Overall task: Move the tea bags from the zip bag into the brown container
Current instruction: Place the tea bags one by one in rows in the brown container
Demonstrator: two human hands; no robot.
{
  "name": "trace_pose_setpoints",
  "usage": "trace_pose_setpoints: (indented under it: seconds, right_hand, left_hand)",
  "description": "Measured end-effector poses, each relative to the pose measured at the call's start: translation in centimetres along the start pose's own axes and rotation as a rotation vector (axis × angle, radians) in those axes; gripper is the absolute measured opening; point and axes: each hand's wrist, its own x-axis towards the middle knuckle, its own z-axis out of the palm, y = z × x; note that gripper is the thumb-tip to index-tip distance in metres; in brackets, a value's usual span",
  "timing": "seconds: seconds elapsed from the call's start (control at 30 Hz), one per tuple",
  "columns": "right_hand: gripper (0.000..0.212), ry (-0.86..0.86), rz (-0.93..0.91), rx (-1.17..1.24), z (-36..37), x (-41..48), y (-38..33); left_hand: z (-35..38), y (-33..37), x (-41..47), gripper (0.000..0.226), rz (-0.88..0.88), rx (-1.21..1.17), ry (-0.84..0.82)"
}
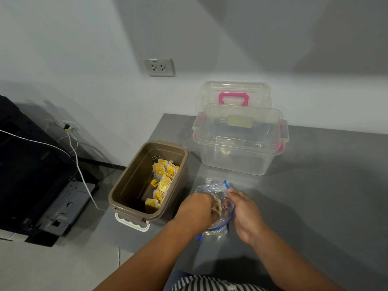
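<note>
Left hand (196,208) grips tea bags (217,207); right hand (245,211) grips zip bag (216,186).

A clear box (237,156) stands on the grey table (315,196), a pink-handled lid (234,89) upright behind it.

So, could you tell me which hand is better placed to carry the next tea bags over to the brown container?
The left hand: it grips tea bags inside the zip bag, right beside the brown container. The right hand holds the bag's other side, farther away.
</note>
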Motion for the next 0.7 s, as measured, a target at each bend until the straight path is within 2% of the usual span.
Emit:
trace_pose_setpoints:
  seconds: [0.1, 0.27, 0.47, 0.7]
  right_hand:
    - [0.017, 0.003, -0.007, 0.001, -0.16, 0.20, -0.03]
    - [0.018, 0.007, -0.001, -0.027, -0.22, 0.27, -0.21]
    - [0.020, 0.023, -0.004, -0.076, -0.43, 0.59, -0.07]
    - [0.019, 0.040, -0.008, -0.089, -0.40, 0.85, 0.05]
  left_hand:
    - [-0.51, -0.53, -0.27, 0.017, 0.001, -0.114, 0.084]
    - [-0.30, -0.87, -0.37, 0.014, -0.033, -0.218, 0.133]
    - [0.03, -0.94, -0.30, 0.027, 0.015, -0.036, 0.116]
    - [0.03, -1.05, 0.00, 0.024, 0.047, 0.011, 0.149]
